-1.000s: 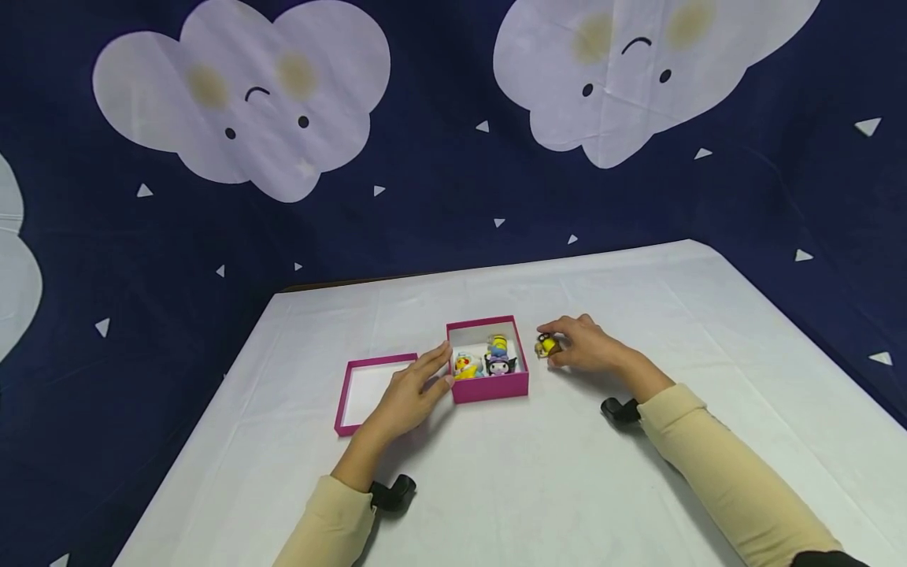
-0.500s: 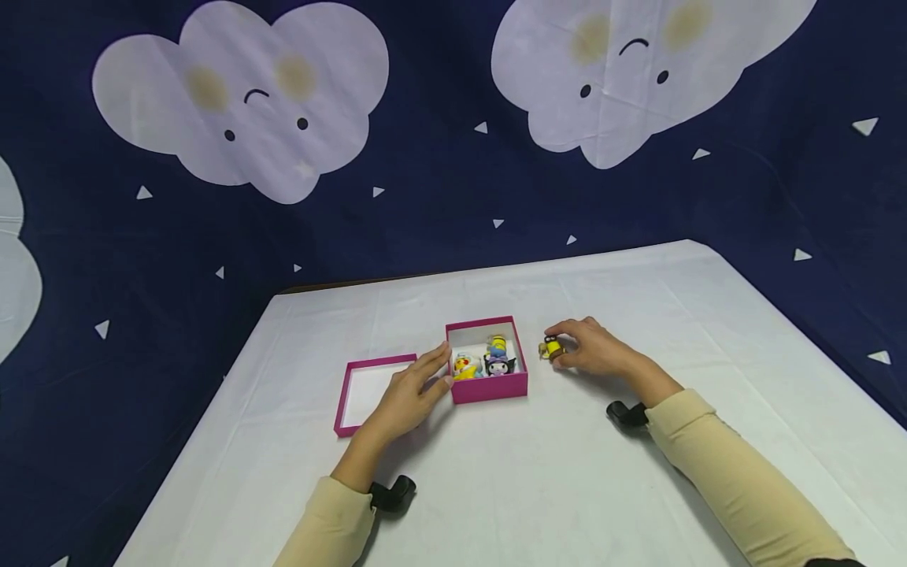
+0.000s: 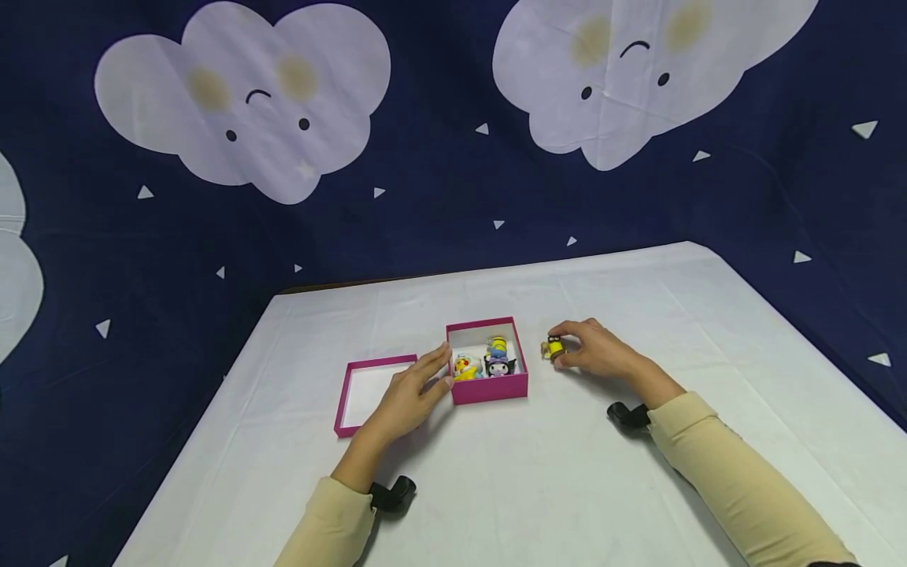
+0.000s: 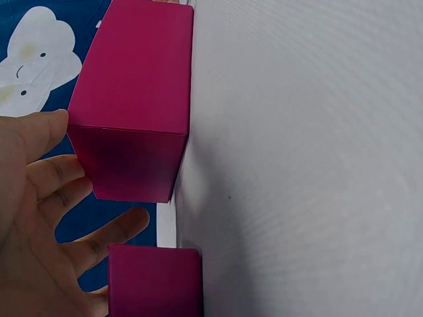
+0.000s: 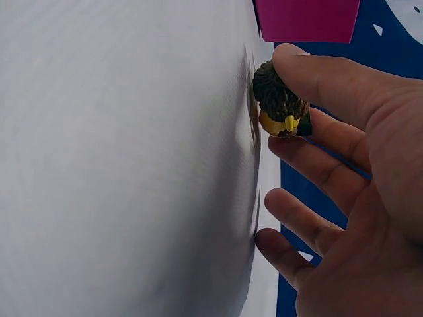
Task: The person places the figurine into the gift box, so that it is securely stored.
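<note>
My right hand [image 3: 594, 348] pinches a small yellow minion figurine [image 3: 555, 348] between thumb and fingers, at the tablecloth just right of the pink box [image 3: 490, 388]. In the right wrist view the figurine [image 5: 281, 96] shows a dark, rough-textured part and a yellow part; the other fingers are spread. My left hand [image 3: 407, 398] touches the box's left side with thumb and fingertips, its fingers fairly straight. Inside the box lie a blue-and-yellow minion figurine [image 3: 498, 346], a black-and-purple figurine [image 3: 500, 365] and a yellow-and-white figurine [image 3: 465, 367].
A pink-rimmed lid [image 3: 345, 394], white inside, lies left of the box, partly behind my left hand. The white-clothed table [image 3: 567, 472] ends at a dark blue backdrop [image 3: 425, 236] with clouds. Black camera mounts [image 3: 394, 496] sit at both wrists.
My right hand has shifted slightly right, away from the box, with the minion figurine, which now stands more upright. The left hand and the box have stayed in place.
</note>
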`<state>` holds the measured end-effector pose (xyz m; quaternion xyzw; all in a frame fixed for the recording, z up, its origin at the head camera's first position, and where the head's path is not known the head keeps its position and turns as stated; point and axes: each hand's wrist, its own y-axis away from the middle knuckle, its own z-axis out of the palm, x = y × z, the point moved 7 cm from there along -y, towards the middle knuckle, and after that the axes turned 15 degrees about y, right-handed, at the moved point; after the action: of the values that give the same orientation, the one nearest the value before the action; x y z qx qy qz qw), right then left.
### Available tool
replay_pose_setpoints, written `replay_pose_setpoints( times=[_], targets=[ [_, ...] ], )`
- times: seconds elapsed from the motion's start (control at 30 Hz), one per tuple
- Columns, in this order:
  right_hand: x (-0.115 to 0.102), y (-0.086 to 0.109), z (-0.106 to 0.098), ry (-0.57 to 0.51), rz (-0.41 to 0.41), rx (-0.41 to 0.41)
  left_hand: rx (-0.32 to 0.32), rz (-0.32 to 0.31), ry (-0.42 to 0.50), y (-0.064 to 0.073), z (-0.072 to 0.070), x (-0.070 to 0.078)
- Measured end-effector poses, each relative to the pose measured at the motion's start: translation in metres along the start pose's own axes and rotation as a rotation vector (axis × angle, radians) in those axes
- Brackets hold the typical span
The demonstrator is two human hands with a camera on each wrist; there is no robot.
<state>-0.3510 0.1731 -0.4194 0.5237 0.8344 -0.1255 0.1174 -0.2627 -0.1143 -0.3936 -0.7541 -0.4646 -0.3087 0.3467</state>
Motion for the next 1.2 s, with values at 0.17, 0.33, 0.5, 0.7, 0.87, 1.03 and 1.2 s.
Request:
replay_pose_setpoints(
  times=[0.17,0.33,0.5,0.7,0.87,1.03,1.2],
  targets=[
    [-0.001,0.000,-0.004,-0.025,0.006,0.028,-0.001,0.008,0.002,-0.001,0.000,-0.001],
    [-0.001,-0.001,-0.009,-0.041,0.036,0.070,-0.003,0.011,0.003,-0.001,0.000,-0.001],
    [-0.003,-0.001,-0.013,-0.065,0.062,0.088,0.000,0.010,0.002,-0.001,0.000,-0.001],
    [-0.004,-0.003,-0.018,-0.066,0.064,0.125,0.002,0.009,-0.001,-0.001,0.000,-0.001],
    [-0.009,-0.004,-0.025,-0.067,0.049,0.147,-0.003,-0.004,0.002,-0.001,0.000,-0.002],
    [-0.014,-0.003,-0.031,-0.073,0.043,0.169,-0.010,-0.023,0.003,-0.001,0.000,-0.002],
    [-0.018,-0.003,-0.036,-0.094,0.072,0.184,-0.009,-0.012,-0.004,0.000,0.000,-0.002]
  ],
)
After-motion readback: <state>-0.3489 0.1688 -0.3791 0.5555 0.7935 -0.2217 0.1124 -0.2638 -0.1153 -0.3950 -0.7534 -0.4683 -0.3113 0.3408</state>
